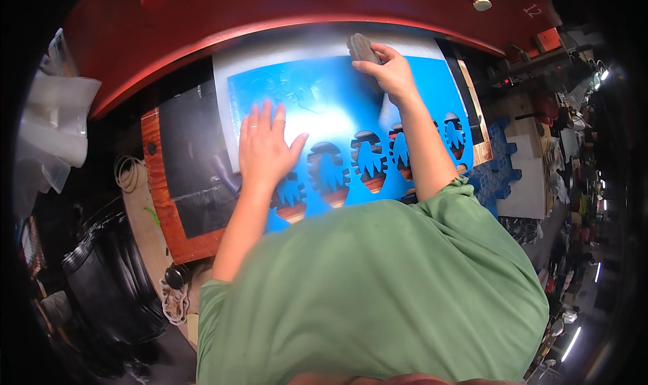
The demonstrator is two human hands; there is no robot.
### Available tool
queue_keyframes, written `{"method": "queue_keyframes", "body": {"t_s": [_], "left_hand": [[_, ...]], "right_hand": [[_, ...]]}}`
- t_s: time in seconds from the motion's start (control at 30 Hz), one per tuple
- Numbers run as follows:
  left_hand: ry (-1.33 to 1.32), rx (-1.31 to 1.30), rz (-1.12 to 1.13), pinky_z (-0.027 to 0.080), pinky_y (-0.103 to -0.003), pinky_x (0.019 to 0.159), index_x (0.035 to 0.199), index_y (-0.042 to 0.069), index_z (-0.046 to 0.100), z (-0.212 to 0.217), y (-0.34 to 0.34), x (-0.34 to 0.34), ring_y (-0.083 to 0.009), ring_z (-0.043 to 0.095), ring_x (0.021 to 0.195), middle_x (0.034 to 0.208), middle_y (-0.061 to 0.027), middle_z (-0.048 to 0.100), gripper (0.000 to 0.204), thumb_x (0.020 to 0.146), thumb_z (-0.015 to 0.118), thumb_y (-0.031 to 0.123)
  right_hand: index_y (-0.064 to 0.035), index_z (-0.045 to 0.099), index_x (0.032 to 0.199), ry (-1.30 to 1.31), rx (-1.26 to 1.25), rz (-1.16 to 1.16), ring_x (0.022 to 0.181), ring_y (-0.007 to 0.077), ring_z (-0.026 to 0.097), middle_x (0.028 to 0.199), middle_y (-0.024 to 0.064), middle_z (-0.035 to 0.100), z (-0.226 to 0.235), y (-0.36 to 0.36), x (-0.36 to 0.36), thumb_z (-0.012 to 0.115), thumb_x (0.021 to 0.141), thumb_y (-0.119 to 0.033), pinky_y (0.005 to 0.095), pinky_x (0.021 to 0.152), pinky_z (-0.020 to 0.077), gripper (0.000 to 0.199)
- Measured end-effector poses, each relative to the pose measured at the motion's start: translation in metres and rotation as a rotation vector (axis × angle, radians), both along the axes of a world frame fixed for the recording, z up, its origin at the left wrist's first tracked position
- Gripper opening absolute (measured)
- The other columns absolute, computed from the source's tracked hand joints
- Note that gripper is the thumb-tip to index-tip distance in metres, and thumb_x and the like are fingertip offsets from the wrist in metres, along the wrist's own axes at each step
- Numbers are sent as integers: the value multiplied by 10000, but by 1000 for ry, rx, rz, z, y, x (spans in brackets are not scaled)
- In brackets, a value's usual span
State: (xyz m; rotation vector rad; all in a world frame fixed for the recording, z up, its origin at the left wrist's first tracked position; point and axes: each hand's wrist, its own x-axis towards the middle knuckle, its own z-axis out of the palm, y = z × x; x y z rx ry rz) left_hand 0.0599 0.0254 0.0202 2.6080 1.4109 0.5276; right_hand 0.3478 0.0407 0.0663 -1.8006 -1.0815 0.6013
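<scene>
A blue sheet (337, 108) with cut-out shapes along its near edge lies on a wooden bench. My left hand (264, 145) presses flat on it, fingers spread, a ring on one finger. My right hand (388, 71) is at the sheet's far edge, closed around a small dark grey block (361, 47) that rests on the surface. A white sheet (283, 50) shows under the blue one at the far side.
A red curved frame (290, 7) arches over the bench's far side. A black panel (192, 162) lies to the left on the reddish wood. Dark tyres (108, 284) and cord sit lower left. Blue cut pieces (499, 169) and clutter are at right.
</scene>
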Motion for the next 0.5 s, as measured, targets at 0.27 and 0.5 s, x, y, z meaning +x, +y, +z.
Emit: {"method": "queue_keyframes", "body": {"t_s": [0.27,0.5], "left_hand": [[21,-4,11,238,-470,1180,1405,68,516,-1,-3,-5,-371,336,1421,1509,-186,411,726,878,601,560],[0,-5,-14,233,-465,1183,1405,73,518,-2,-5,1,-365,334,1424,1509,-181,413,726,882,590,570]], "right_hand": [[-138,625,1291,-553,-276,-10,1147,324,622,1252,163,643,-4,-9,-52,840,621,-403,419,984,495,752],[-120,597,1327,-644,-360,-87,1249,329,511,1306,150,583,0,-15,-72,812,618,-426,431,1034,447,802]]}}
